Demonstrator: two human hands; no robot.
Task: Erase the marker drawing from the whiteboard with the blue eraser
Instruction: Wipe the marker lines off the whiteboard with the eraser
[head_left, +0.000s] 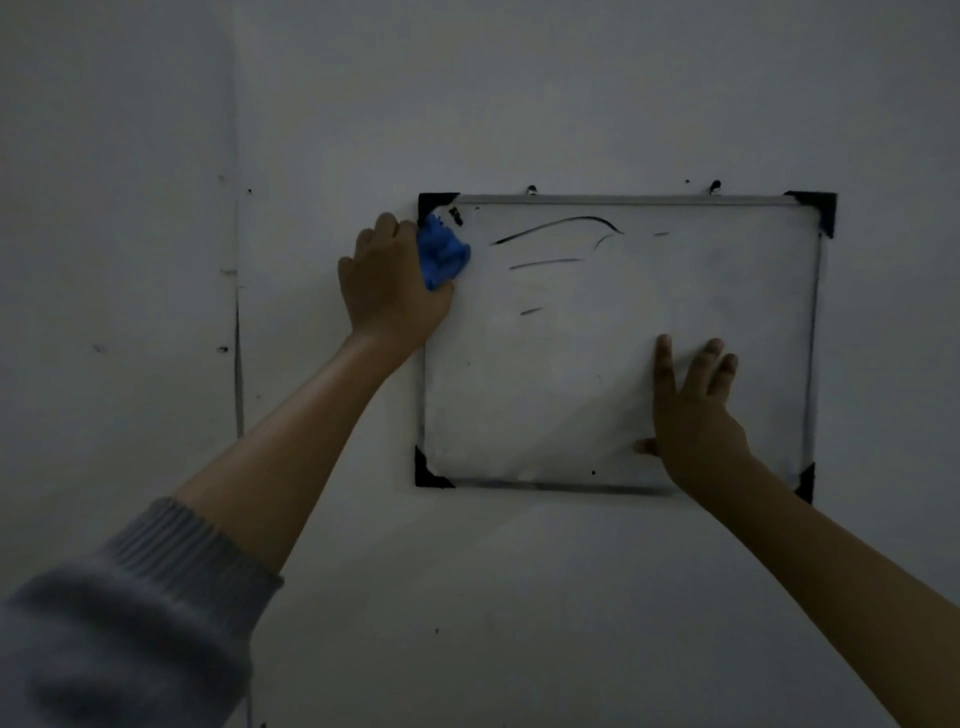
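Note:
A small framed whiteboard (623, 415) with black corner caps hangs on a wall. My left hand (389, 291) is shut on a crumpled blue eraser (441, 254) and presses it against the board's top left corner. A few thin black marker strokes (558, 226) remain across the upper part of the board, to the right of the eraser. A small black smudge sits just above the eraser. My right hand (693, 410) lies flat with fingers spread on the lower right part of the board.
The board hangs from two nails (715, 185) on a plain pale wall (519, 93). A vertical wall edge (238, 364) runs to the left of the board. The room is dim.

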